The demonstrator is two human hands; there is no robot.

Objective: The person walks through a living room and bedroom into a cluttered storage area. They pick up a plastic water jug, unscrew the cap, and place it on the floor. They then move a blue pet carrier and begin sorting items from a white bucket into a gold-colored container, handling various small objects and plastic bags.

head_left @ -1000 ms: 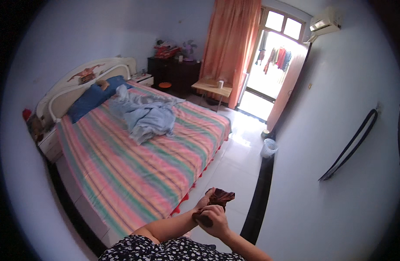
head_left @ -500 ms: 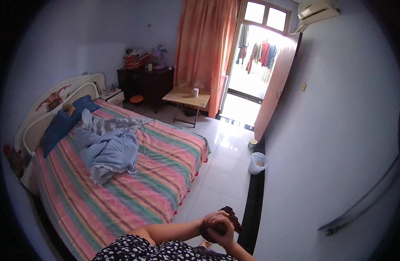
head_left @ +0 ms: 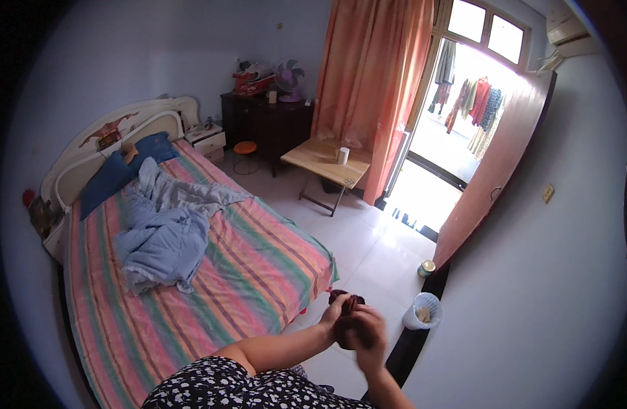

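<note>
The left hand (head_left: 334, 311), nearer the bed (head_left: 265, 276), holds bunched dark cloth (head_left: 355, 300), its long axis unclear. The right hand (head_left: 372, 332), farther from the bed, curls blurred fingers against it; I cannot tell how tightly.

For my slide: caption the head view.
Left hand and right hand hold crumpled dark maroon cloth near a multicoloured striped bedspread.

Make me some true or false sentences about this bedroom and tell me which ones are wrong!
1. The left hand holds a dark crumpled thing. True.
2. The right hand is inside the basket. False; the right hand is up by the dark crumpled thing too.
3. Something white stands on the wooden table. True.
4. The blue blanket lies on the floor. False; the blue blanket lies bunched on the bed.
5. The door is shut. False; the door stands open.
</note>
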